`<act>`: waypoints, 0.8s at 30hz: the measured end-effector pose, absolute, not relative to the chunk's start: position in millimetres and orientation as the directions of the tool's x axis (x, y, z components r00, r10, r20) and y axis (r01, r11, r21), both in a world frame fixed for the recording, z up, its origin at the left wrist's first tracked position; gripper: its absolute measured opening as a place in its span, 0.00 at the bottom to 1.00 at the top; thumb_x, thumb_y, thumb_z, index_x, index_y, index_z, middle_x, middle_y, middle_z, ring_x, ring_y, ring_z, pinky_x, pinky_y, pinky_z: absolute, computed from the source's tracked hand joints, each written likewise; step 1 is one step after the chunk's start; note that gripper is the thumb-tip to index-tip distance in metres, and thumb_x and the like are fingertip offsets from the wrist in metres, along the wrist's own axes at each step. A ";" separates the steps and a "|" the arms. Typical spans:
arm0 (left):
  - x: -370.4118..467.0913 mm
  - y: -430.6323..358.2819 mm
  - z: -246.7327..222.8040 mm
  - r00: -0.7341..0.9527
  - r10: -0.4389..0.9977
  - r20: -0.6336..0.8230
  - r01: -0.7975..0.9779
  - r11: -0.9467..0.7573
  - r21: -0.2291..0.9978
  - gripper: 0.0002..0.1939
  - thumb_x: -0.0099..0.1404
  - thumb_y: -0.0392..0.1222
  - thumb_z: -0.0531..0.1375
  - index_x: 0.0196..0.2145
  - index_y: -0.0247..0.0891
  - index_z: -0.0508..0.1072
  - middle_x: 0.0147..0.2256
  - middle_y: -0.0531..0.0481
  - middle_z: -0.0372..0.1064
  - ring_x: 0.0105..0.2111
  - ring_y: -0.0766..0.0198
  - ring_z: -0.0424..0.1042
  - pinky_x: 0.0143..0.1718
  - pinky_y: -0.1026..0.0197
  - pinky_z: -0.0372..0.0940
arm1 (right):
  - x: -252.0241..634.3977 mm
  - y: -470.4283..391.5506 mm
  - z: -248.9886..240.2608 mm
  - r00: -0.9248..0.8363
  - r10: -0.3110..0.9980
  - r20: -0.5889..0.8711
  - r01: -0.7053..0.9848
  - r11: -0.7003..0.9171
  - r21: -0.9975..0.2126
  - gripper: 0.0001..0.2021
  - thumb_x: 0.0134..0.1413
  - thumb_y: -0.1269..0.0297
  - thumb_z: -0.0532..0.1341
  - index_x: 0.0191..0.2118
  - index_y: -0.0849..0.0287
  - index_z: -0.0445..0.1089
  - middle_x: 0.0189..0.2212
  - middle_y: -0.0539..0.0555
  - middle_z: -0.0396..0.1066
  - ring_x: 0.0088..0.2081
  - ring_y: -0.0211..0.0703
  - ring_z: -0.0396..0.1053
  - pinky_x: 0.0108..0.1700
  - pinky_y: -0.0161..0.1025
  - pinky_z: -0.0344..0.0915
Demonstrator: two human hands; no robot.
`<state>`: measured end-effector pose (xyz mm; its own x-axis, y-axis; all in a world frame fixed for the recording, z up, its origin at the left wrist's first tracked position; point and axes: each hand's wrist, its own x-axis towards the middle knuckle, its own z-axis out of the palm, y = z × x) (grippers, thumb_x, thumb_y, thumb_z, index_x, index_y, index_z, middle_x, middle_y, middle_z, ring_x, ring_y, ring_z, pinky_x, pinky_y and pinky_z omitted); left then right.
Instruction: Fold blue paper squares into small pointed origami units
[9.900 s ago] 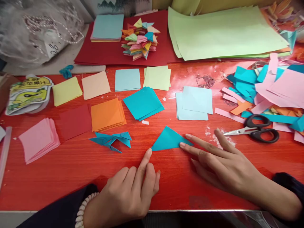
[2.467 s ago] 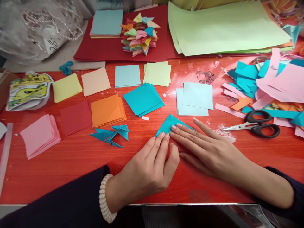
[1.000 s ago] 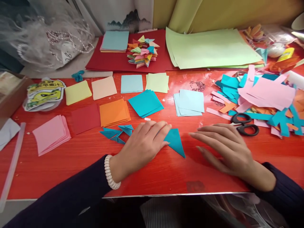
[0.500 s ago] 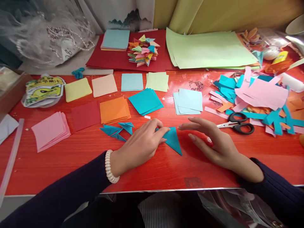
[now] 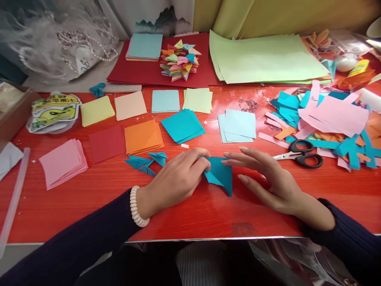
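Note:
A folded sheet of blue origami paper [image 5: 220,173] lies near the table's front, its lower edge lifted and curved. My left hand [image 5: 183,174] is closed on the paper's left side, fingers bent over it. My right hand [image 5: 266,178] has its fingers apart, with the fingertips at the paper's upper right edge; whether they press on it I cannot tell. Left of my left hand lie several small folded blue paper pieces [image 5: 139,163]. Just behind the hands sits a stack of blue paper squares [image 5: 183,126].
Stacks of orange [image 5: 143,137], red [image 5: 107,143] and pink paper squares [image 5: 63,163] lie to the left. Scissors [image 5: 300,154] and a heap of paper scraps [image 5: 333,115] are on the right. A multicoloured folded-paper model [image 5: 180,61] stands at the back.
The blue paper has gone from a flat triangle to a wider, partly opened shape with a raised edge. My left hand keeps hold; my right hand has barely moved.

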<state>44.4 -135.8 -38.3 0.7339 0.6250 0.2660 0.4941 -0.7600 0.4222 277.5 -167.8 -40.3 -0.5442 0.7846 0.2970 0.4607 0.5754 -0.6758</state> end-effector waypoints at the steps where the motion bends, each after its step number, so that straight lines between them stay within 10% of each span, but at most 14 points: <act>1: 43.4 -134.8 -38.9 0.741 0.616 0.266 0.486 -0.766 0.420 0.09 0.66 0.29 0.46 0.36 0.33 0.64 0.49 0.41 0.59 0.44 0.62 0.64 0.44 0.58 0.64 | 277.7 -166.7 -41.2 -0.565 0.766 0.307 0.471 0.605 -0.642 0.29 0.57 0.74 0.52 0.61 0.54 0.43 0.50 0.56 0.66 0.51 0.43 0.64 0.49 0.45 0.66; 8: 37.8 -130.0 -41.0 0.818 0.492 0.299 0.455 -0.870 0.188 0.13 0.62 0.26 0.49 0.41 0.34 0.68 0.45 0.47 0.68 0.52 0.56 0.60 0.53 0.51 0.58 | 285.3 -159.4 -41.6 -0.775 0.575 0.264 0.511 0.815 -0.275 0.23 0.54 0.62 0.60 0.54 0.63 0.58 0.48 0.58 0.68 0.51 0.45 0.64 0.52 0.45 0.61; 17: 41.3 -135.1 -36.1 0.846 0.463 0.263 0.456 -0.885 0.090 0.28 0.64 0.58 0.49 0.45 0.28 0.68 0.48 0.38 0.67 0.51 0.50 0.63 0.53 0.46 0.57 | 283.4 -160.8 -38.1 -0.852 0.417 0.318 0.432 0.901 -0.024 0.15 0.54 0.73 0.58 0.49 0.65 0.63 0.46 0.59 0.70 0.49 0.46 0.66 0.48 0.45 0.64; 24: 42.2 -136.2 -35.9 0.845 0.460 0.272 0.460 -0.885 0.071 0.24 0.66 0.54 0.49 0.44 0.28 0.68 0.53 0.36 0.61 0.55 0.50 0.59 0.55 0.47 0.56 | 278.4 -159.1 -40.0 -0.809 0.461 0.364 0.444 0.886 -0.136 0.11 0.55 0.74 0.56 0.45 0.63 0.65 0.40 0.57 0.73 0.44 0.44 0.68 0.42 0.43 0.66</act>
<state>42.2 -136.2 -35.9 0.8451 0.4603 0.2719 0.4595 -0.8853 0.0706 278.4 -159.1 -40.0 -0.8093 0.4613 0.3635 0.4436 0.8858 -0.1364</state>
